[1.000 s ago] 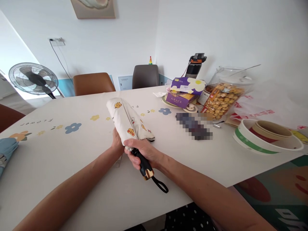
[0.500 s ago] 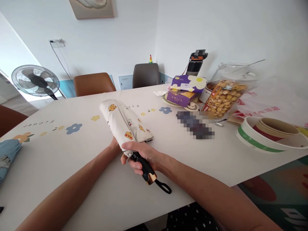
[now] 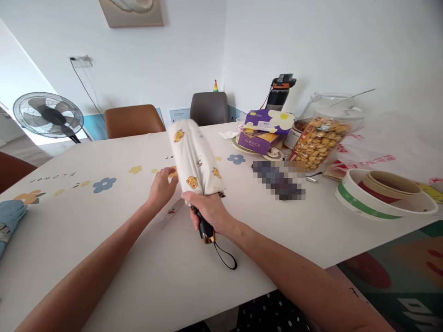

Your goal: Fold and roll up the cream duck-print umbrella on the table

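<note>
A folded white umbrella (image 3: 195, 159) printed with small orange figures is held over a pale, flower-patterned worktop (image 3: 65, 226), tilted with its top away from the wearer. The right hand (image 3: 212, 212) grips the top of its black handle (image 3: 206, 226), thumb over the cloth's lower edge; a wrist strap (image 3: 236, 264) dangles below. The left hand (image 3: 162, 188) is empty and loosely open beside the cloth; whether its fingertips touch is unclear. The umbrella looks fairly light, with soft, perhaps slippery fabric around a stiff core, so the handle seems the surest hold. At right, a clear jar (image 3: 351, 113) holds brown nut-like pieces (image 3: 313, 143) in labelled packaging; nearer, a white round container (image 3: 367, 206) with a green band holds a smaller brown-and-red one (image 3: 394, 182).
</note>
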Demonstrator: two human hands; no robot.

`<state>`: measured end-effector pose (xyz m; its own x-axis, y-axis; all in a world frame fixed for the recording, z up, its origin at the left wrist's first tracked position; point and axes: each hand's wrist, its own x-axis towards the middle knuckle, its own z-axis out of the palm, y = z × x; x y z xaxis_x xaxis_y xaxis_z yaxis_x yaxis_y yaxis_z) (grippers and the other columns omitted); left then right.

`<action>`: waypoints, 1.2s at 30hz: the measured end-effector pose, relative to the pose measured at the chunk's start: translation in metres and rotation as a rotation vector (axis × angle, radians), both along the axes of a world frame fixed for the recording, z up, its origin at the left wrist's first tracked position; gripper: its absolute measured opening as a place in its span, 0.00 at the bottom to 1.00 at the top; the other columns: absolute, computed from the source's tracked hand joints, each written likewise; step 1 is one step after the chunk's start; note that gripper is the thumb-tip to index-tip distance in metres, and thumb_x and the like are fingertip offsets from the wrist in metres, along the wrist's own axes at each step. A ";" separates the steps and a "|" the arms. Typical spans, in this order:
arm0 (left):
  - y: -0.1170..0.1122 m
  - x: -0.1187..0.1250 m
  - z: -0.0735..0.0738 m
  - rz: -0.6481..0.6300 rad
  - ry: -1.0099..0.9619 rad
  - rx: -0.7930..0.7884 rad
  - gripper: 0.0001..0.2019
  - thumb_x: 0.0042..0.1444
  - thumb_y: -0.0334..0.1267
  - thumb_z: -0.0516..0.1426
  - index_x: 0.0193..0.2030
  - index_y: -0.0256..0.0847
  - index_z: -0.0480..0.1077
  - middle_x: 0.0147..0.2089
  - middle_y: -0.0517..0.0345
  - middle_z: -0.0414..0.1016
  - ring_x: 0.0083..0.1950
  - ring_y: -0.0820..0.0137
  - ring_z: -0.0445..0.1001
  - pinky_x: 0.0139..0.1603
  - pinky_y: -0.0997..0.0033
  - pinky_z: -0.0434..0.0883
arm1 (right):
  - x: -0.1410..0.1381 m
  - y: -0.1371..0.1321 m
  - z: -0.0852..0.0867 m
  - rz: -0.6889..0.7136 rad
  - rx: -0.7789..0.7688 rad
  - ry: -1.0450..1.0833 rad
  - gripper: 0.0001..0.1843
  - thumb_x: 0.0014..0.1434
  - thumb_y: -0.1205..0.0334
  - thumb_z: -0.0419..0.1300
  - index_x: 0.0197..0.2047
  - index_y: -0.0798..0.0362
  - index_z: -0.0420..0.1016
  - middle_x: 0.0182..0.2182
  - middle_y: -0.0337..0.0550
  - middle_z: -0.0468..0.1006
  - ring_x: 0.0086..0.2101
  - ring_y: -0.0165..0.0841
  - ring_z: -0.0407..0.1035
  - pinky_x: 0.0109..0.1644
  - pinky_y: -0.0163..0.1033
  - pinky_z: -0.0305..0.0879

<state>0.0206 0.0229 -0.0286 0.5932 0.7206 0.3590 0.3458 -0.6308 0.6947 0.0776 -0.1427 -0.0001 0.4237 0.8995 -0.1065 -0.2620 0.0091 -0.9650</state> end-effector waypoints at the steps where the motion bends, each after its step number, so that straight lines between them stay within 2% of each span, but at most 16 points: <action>1: 0.001 0.001 0.005 0.025 0.010 -0.004 0.12 0.53 0.37 0.51 0.44 0.40 0.66 0.47 0.51 0.71 0.50 0.61 0.67 0.48 0.58 0.65 | 0.004 0.001 0.000 -0.066 -0.019 -0.009 0.13 0.51 0.56 0.58 0.23 0.53 0.59 0.06 0.29 0.57 0.09 0.26 0.56 0.11 0.29 0.54; 3: -0.001 0.001 0.016 0.072 0.005 -0.013 0.13 0.54 0.38 0.50 0.46 0.41 0.64 0.51 0.51 0.69 0.52 0.61 0.66 0.48 0.58 0.65 | 0.010 0.004 -0.001 -0.125 -0.083 0.056 0.13 0.51 0.57 0.58 0.23 0.53 0.59 0.09 0.30 0.59 0.09 0.25 0.56 0.11 0.30 0.55; 6: -0.013 -0.001 0.028 0.062 -0.034 0.038 0.13 0.54 0.39 0.49 0.46 0.43 0.63 0.52 0.53 0.67 0.52 0.62 0.65 0.47 0.60 0.65 | 0.011 0.006 -0.004 -0.059 -0.180 0.302 0.10 0.49 0.60 0.59 0.26 0.54 0.61 0.15 0.32 0.64 0.11 0.23 0.56 0.12 0.31 0.58; 9: -0.035 -0.004 0.035 -0.046 -0.025 0.138 0.12 0.54 0.37 0.49 0.46 0.43 0.64 0.50 0.53 0.68 0.52 0.63 0.65 0.47 0.62 0.65 | 0.006 0.009 -0.009 0.037 -0.207 0.438 0.10 0.47 0.62 0.62 0.28 0.55 0.63 0.20 0.33 0.65 0.12 0.22 0.56 0.12 0.32 0.60; 13: -0.063 0.001 0.041 -0.222 0.040 0.265 0.10 0.55 0.36 0.49 0.43 0.43 0.65 0.47 0.56 0.70 0.52 0.65 0.64 0.50 0.63 0.63 | 0.000 0.012 -0.016 0.080 -0.198 0.425 0.11 0.47 0.61 0.62 0.27 0.55 0.62 0.19 0.33 0.63 0.13 0.23 0.57 0.13 0.33 0.62; 16: -0.074 0.018 0.045 -0.358 0.172 0.395 0.11 0.55 0.37 0.50 0.44 0.41 0.66 0.46 0.56 0.71 0.52 0.65 0.64 0.54 0.62 0.60 | -0.001 0.012 -0.016 0.084 -0.213 0.404 0.06 0.51 0.63 0.56 0.30 0.54 0.61 0.17 0.33 0.63 0.14 0.26 0.58 0.13 0.35 0.62; 19: -0.080 0.046 0.047 -0.534 0.368 0.500 0.15 0.53 0.39 0.51 0.48 0.42 0.66 0.49 0.55 0.70 0.53 0.62 0.63 0.54 0.60 0.60 | -0.001 0.011 -0.015 0.103 -0.188 0.419 0.03 0.53 0.64 0.53 0.32 0.54 0.61 0.18 0.34 0.64 0.15 0.26 0.59 0.14 0.36 0.63; 21: -0.083 0.066 0.047 -0.631 0.490 0.528 0.15 0.54 0.34 0.49 0.49 0.44 0.66 0.51 0.56 0.69 0.52 0.63 0.64 0.48 0.64 0.64 | 0.000 0.010 -0.015 0.104 -0.183 0.424 0.03 0.53 0.66 0.53 0.32 0.54 0.61 0.19 0.35 0.64 0.15 0.26 0.59 0.15 0.36 0.64; 24: -0.088 0.089 0.043 -0.714 0.669 0.591 0.16 0.50 0.24 0.47 0.40 0.43 0.70 0.44 0.55 0.72 0.47 0.65 0.66 0.36 0.70 0.65 | 0.002 0.008 -0.017 0.115 -0.174 0.454 0.02 0.54 0.65 0.52 0.31 0.54 0.61 0.17 0.36 0.62 0.15 0.26 0.58 0.16 0.37 0.63; 26: -0.088 0.097 0.039 -0.732 0.727 0.615 0.15 0.47 0.22 0.48 0.34 0.42 0.70 0.40 0.54 0.73 0.44 0.64 0.67 0.32 0.70 0.64 | 0.004 0.007 -0.019 0.130 -0.149 0.484 0.04 0.56 0.63 0.50 0.31 0.53 0.61 0.16 0.36 0.61 0.15 0.27 0.58 0.16 0.36 0.63; 28: -0.086 0.101 0.036 -0.718 0.696 0.610 0.13 0.49 0.24 0.49 0.33 0.42 0.71 0.39 0.55 0.74 0.44 0.63 0.67 0.31 0.70 0.63 | 0.005 0.007 -0.020 0.141 -0.136 0.499 0.05 0.56 0.63 0.49 0.31 0.53 0.61 0.16 0.36 0.61 0.15 0.27 0.58 0.17 0.36 0.63; 32: -0.081 0.099 0.036 -0.615 0.552 0.562 0.11 0.53 0.29 0.48 0.33 0.44 0.71 0.39 0.57 0.75 0.45 0.63 0.67 0.32 0.69 0.63 | 0.006 0.008 -0.019 0.161 -0.125 0.482 0.01 0.53 0.65 0.51 0.31 0.53 0.62 0.16 0.35 0.62 0.16 0.26 0.59 0.17 0.36 0.63; 36: -0.082 0.089 0.043 -0.480 0.276 0.503 0.13 0.57 0.31 0.46 0.37 0.45 0.71 0.43 0.60 0.75 0.47 0.66 0.68 0.35 0.70 0.64 | 0.004 0.009 -0.016 0.146 -0.164 0.441 0.01 0.50 0.68 0.52 0.28 0.54 0.61 0.16 0.34 0.61 0.15 0.25 0.58 0.16 0.35 0.63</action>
<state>0.1092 -0.0589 0.0141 0.9174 0.1478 0.3696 0.0725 -0.9750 0.2101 0.0814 -0.1337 -0.0161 0.1768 0.9025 -0.3928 -0.6331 -0.2012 -0.7474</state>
